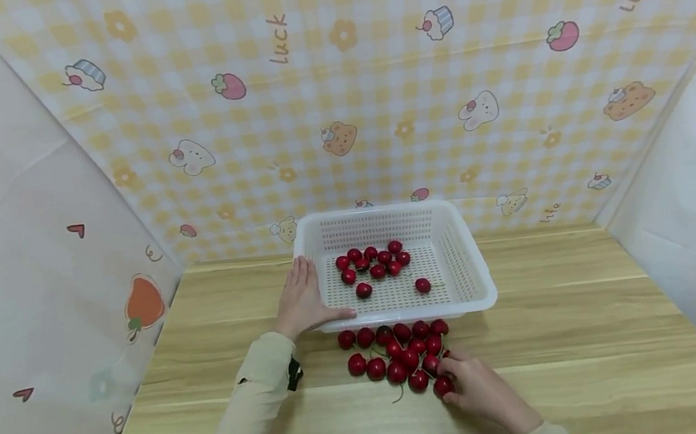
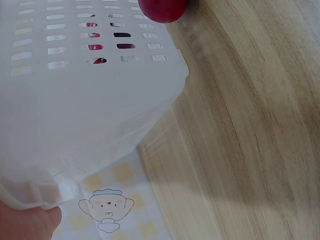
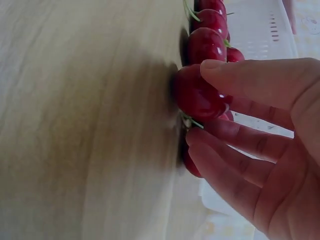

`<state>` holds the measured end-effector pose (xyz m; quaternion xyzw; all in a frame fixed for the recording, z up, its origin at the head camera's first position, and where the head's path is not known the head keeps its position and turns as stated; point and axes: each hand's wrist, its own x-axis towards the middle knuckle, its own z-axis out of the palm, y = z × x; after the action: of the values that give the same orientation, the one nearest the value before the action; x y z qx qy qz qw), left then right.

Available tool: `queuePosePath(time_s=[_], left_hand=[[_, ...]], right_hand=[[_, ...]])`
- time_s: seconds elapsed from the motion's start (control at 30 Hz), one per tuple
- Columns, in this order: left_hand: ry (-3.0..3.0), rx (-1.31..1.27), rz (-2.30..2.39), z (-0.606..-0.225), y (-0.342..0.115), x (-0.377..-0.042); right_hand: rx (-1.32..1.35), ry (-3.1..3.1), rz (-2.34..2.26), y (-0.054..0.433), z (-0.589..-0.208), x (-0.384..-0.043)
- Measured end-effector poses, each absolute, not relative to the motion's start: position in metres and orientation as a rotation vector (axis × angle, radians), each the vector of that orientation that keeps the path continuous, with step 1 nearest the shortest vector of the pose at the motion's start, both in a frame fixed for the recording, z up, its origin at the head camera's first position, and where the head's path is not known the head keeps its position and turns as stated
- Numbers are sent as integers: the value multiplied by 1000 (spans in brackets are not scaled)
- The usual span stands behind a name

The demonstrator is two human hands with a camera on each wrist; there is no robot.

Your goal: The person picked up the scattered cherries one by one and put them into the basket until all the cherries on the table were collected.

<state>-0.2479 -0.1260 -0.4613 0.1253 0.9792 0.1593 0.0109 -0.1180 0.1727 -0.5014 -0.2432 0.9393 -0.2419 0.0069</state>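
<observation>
A white plastic basket point(image 1: 480, 287) with slotted walls stands at the back of the table, several red cherries point(image 1: 378, 271) on its floor. My left hand point(image 1: 303, 300) rests on its front left corner, thumb along the front rim and straight fingers over the left rim. In the left wrist view a fingertip point(image 2: 40, 222) is right at the rim. More cherries point(image 1: 396, 372), some with green stems, lie bunched before the basket. At the bunch's right end my right hand point(image 1: 478, 388) pinches a cherry point(image 3: 196, 94) between thumb and fingers, low over the table.
The wooden table point(image 1: 580, 304) spreads to both sides of the basket. A checked cloth backdrop point(image 1: 379, 155) hangs close behind it, with white printed sheets at the left point(image 1: 37, 233) and right.
</observation>
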Motion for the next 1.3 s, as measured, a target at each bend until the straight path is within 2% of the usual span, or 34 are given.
queuePosePath(time_s=[0.33,0.63,0.87,1.0,1.13,1.3], left_hand=[[3052,392,505,-460,-126,-247],[3068,395,510,-461,-127,-247],[3047,397,517,-456,-124,-245],[3041,401,524,-456,-124,-243],[3043,407,518,-458,-124,-244],[3060,398,493,-460,-125,-246]], right_hand=[[-745,2842,-860,173,-497,-119],[-728,2867,-838,173,-478,-117],[-926,2926,-822,176,-448,-117],[-1064,2936,-844,181,-427,-124],[-1094,2905,-874,185,-403,-136],[-1091,2904,-853,188,-377,-168]])
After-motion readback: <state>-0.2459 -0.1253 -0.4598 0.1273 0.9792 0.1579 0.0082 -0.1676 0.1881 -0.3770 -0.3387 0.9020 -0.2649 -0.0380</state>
